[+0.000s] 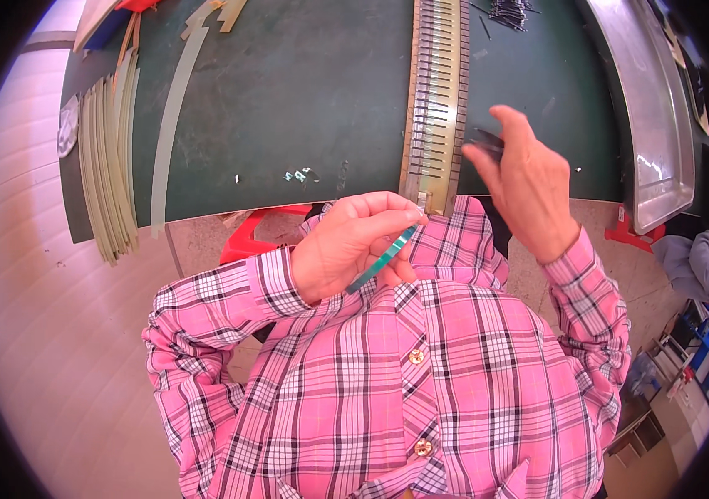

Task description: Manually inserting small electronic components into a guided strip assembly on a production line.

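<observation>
My left hand (359, 241) is closed at the near end of a long slotted strip fixture (439, 108), thumb and forefinger pinched together. A narrow shiny green strip of tape (384, 259) hangs from that pinch across the fingers. Thin dark pins lie crosswise in many of the fixture's slots. To the right of the fixture, my right hand (525, 170) is raised over the table, its thumb and forefinger apart at the tips. Between them shows a thin dark piece (490, 143), blurred, so its kind is unclear.
Several loose black pins (511, 12) lie at the far right of the green table (288, 100). A metal tray (650, 125) stands along the right edge. Long pale strips (109, 158) lie at the left. Small shiny scraps (298, 176) are near the front edge, above a red stool (255, 237).
</observation>
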The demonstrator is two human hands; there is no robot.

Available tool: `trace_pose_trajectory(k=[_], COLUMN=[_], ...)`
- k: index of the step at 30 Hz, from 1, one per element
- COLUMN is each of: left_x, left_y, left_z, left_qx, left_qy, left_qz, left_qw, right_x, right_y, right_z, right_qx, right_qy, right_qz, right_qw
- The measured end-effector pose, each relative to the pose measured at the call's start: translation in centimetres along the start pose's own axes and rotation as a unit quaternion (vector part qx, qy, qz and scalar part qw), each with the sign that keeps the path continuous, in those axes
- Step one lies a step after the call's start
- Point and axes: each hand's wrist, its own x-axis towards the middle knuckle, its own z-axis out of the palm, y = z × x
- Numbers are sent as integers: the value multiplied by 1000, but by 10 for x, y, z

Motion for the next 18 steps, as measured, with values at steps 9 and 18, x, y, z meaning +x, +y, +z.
trace_pose_trajectory(k=[9,18], left_x=[0,1], left_y=[-6,-10], left_z=[-5,-3], left_qx=[-4,-20], left_qy=[30,25], left_qz=[2,-1], left_qw=[1000,999], right_x=[-37,-37], right_y=[-30,-31], right_z=[1,11], right_qx=[46,40], right_qy=[-14,25], right_qz=[-116,-178], right_qw=[992,983])
